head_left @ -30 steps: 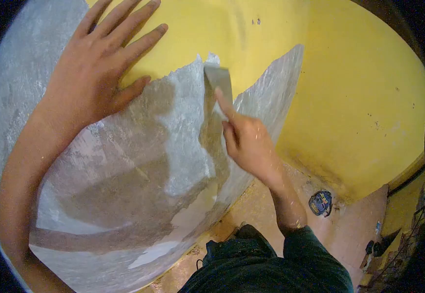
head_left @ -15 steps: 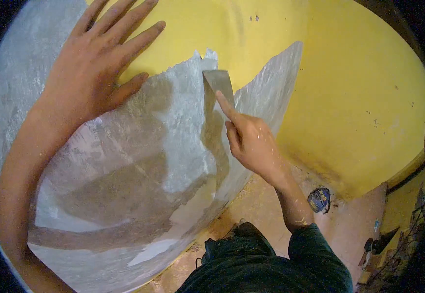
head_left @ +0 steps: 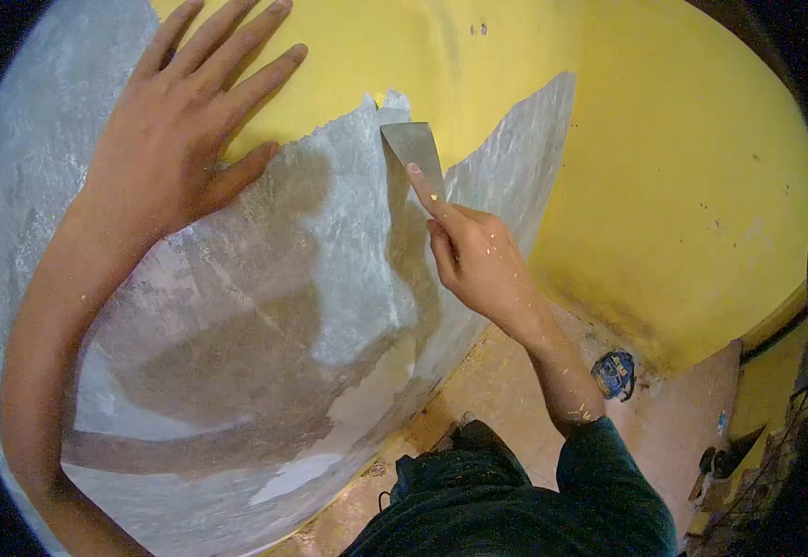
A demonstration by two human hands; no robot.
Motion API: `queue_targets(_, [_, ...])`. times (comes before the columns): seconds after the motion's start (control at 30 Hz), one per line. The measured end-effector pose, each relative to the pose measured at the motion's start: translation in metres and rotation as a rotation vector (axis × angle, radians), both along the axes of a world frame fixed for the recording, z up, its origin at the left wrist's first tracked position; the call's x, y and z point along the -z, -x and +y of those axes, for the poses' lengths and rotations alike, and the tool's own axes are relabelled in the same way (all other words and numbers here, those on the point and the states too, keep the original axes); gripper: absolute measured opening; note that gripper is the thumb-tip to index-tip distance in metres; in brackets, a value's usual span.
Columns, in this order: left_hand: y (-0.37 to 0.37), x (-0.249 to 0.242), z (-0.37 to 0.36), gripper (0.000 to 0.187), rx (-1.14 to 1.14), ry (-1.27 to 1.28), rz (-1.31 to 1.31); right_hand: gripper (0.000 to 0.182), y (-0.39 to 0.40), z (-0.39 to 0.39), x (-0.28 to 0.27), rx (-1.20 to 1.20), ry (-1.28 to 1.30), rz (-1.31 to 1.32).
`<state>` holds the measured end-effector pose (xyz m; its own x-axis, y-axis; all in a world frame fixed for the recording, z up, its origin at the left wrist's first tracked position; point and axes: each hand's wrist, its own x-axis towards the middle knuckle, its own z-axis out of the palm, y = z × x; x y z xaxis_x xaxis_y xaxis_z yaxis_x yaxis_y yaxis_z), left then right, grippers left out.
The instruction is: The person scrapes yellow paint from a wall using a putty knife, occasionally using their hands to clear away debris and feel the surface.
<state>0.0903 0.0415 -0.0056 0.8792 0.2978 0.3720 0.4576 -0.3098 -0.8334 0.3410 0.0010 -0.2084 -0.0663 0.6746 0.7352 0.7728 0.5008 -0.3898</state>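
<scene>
My right hand [head_left: 478, 255] grips a putty knife [head_left: 413, 144], its index finger stretched along the metal blade. The blade's wide edge lies on the wall close to the ragged border of the yellow paint [head_left: 357, 56]. Around and below it spreads the bare grey wall surface [head_left: 357, 269], streaked with pale patches. My left hand [head_left: 186, 139] rests flat on the wall with spread fingers, partly over yellow paint and partly over grey. Small yellow flakes cling to my right hand and forearm. The knife's handle is hidden in my palm.
Another yellow wall [head_left: 673, 186] meets this one at a corner on the right. On the floor [head_left: 487, 390] below stands a blue bag-like object [head_left: 614, 374]. Dark shoes [head_left: 715, 461] and several wooden pieces lie at the far right.
The putty knife and my right hand have moved slightly up the wall. A bit more paint is off near the blade, and a yellow flake now sits on my index finger. My left hand stays flat.
</scene>
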Motion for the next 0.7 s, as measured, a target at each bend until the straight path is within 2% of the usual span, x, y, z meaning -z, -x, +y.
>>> queue_targets(0.13, [-0.004,0.003,0.001,0.083,0.006,0.006,-0.002,0.075,0.000,0.010,-0.015,0.024,0.005,-0.025])
queue_targets(0.27, [-0.004,0.003,0.000,0.085,-0.003,0.016,-0.001,0.074,-0.004,0.003,-0.005,0.000,0.035,-0.027])
queue_targets(0.47, [-0.009,0.003,0.002,0.086,-0.021,0.018,0.014,0.073,-0.002,0.007,-0.022,0.004,-0.085,-0.016])
queue_targets(0.53, [-0.005,0.002,0.004,0.084,0.038,0.023,0.024,0.073,-0.002,-0.006,-0.011,0.001,0.062,-0.040])
queue_targets(0.63, [-0.007,0.003,0.004,0.082,0.019,0.009,0.026,0.074,-0.001,0.005,-0.027,0.021,0.038,-0.011])
queue_targets(0.7, [-0.009,0.002,0.001,0.082,0.000,0.010,0.036,0.074,-0.002,0.003,-0.012,0.016,0.022,0.011])
